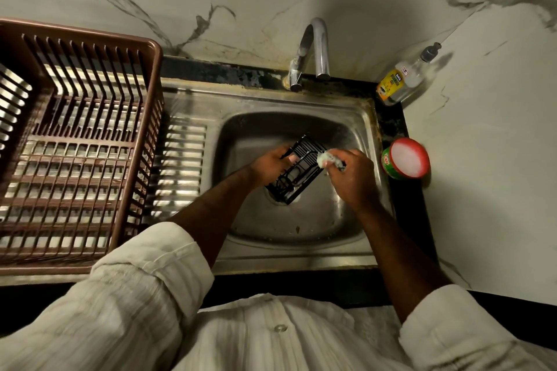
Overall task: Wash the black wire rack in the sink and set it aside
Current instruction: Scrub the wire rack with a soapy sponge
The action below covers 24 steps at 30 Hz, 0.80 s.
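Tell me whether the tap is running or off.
Off, it seems: no stream falls from the faucet spout into the sink, though the light is dim.

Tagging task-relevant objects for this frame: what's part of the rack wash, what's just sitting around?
In the job: black wire rack, held by the left hand in the sink; scrubber in the right hand, against the rack; brown drying basket, probably the set-aside spot.
Lying about: faucet, no water visible; dishwash gel bottle; open soap tub.
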Available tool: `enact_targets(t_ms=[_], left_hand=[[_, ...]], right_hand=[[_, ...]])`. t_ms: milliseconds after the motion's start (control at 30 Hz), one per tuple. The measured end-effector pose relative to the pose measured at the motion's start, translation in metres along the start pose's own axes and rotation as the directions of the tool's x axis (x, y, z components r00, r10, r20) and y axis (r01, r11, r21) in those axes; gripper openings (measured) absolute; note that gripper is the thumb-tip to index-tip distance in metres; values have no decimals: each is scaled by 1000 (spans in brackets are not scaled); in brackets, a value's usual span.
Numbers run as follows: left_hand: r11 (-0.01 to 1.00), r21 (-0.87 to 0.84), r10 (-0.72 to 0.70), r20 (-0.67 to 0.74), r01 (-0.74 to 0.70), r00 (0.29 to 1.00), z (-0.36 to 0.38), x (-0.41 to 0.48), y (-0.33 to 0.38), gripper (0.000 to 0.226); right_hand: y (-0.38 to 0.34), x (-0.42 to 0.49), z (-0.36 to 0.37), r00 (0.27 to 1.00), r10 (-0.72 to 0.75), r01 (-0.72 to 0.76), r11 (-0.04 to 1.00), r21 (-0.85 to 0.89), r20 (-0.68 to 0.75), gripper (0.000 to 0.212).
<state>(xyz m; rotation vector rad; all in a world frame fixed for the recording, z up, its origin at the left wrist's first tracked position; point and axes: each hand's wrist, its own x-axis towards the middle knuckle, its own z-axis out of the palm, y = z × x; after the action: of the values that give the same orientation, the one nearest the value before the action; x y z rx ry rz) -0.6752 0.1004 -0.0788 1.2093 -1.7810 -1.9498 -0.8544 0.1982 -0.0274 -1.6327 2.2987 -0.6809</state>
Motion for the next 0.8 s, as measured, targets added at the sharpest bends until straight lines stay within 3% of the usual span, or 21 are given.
enact_targets(t_ms=[100,300,467,600,800], left_hand=[[1000,-3,5,-7,-5,1000,1,-2,2,29],[1000,8,8,18,-9,1000,-1,-2,5,27],[996,90,-12,-19,13,1000,-1,-4,11,32],[991,109,-75,-24,77,997,-2,-5,16,34],[992,108,-72,-17,73,997,-4,-6,25,36]], right_hand=[[-10,-15,11,999,-22,23,999,-24,32,27],[-24,-41,31,964,-139,145,989,-11,228,26],[-16,-22,16,981,-112,118,992,-34,156,28],[-8,-8,9,996,-2,8,998,-70,85,30],[-31,-38,33,971,-106,122,990,-65,214,27]])
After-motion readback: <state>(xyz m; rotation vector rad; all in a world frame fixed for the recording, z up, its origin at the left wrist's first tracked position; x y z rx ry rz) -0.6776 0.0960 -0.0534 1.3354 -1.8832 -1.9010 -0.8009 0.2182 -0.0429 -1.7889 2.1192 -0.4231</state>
